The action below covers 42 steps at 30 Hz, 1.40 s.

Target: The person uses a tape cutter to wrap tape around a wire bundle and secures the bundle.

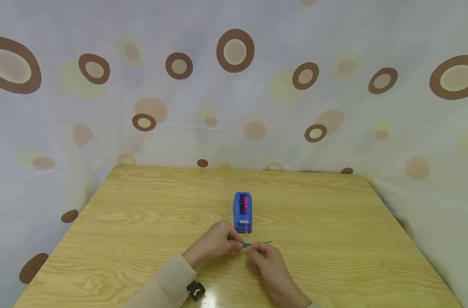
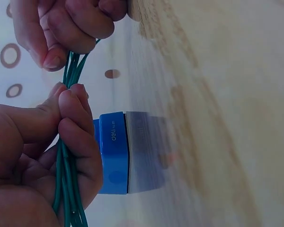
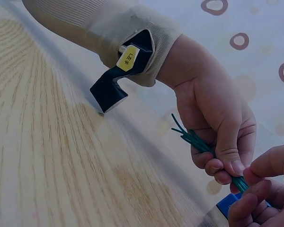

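Observation:
Between both hands runs a bundle of thin green strands (image 1: 246, 245) that look like wires. My left hand (image 1: 218, 239) grips it, thumb against fingers, and loose ends fan out past the palm in the right wrist view. Close beside it, my right hand (image 1: 270, 265) pinches the bundle with curled fingers; its exact fingertip contact is partly hidden. In the left wrist view the strands (image 2: 68, 179) cross the left palm and pass up under the right fingers. Just beyond the hands stands a blue tape dispenser (image 1: 236, 214) with a pink roll core.
A pale wooden table (image 1: 334, 214) lies under the hands. Behind it hangs a white curtain (image 1: 280, 25) with brown and yellow circles. A black camera mount (image 1: 195, 290) with a yellow label is strapped at the left sleeve.

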Motion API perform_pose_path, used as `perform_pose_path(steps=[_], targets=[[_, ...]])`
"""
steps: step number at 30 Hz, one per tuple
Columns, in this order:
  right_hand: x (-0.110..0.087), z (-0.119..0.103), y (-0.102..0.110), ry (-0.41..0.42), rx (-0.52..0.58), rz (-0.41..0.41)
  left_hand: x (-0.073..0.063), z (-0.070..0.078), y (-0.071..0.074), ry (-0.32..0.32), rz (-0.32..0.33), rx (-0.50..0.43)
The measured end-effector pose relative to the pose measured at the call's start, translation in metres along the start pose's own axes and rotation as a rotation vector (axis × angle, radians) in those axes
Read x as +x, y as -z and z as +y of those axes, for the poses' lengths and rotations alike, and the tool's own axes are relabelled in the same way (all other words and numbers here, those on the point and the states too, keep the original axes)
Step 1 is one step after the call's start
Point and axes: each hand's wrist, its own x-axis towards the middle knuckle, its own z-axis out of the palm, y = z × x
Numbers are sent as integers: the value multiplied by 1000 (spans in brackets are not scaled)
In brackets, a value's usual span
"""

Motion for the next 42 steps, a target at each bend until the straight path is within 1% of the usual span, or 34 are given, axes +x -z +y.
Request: perform_pose_path(steps=[2, 8, 10, 14, 16, 21, 25, 31, 35, 42], targets=[[1, 0, 0, 4, -4, 7, 0, 1, 0, -5, 1, 7], [2, -1, -1, 2, -13, 29, 1, 5, -1, -70, -15, 67], [2, -1, -1, 2, -20, 38, 1, 7, -1, -79, -19, 83], [3, 0, -1, 2, -59, 68, 1, 10, -2, -68, -10, 79], [3, 1, 0, 4, -88, 82, 0, 11, -3, -52, -6, 67], [-1, 5, -2, 13, -152, 86, -7, 12, -6, -23, -4, 49], [-3, 6, -4, 30, -170, 87, -10, 12, -6, -22, 1, 46], [-2, 5, -7, 22, -191, 122, -11, 14, -4, -38, 4, 35], [-2, 4, -9, 16, -179, 155, -11, 14, -3, -52, 10, 30], [-2, 6, -11, 42, -175, 187, -10, 14, -2, -47, 11, 25]])
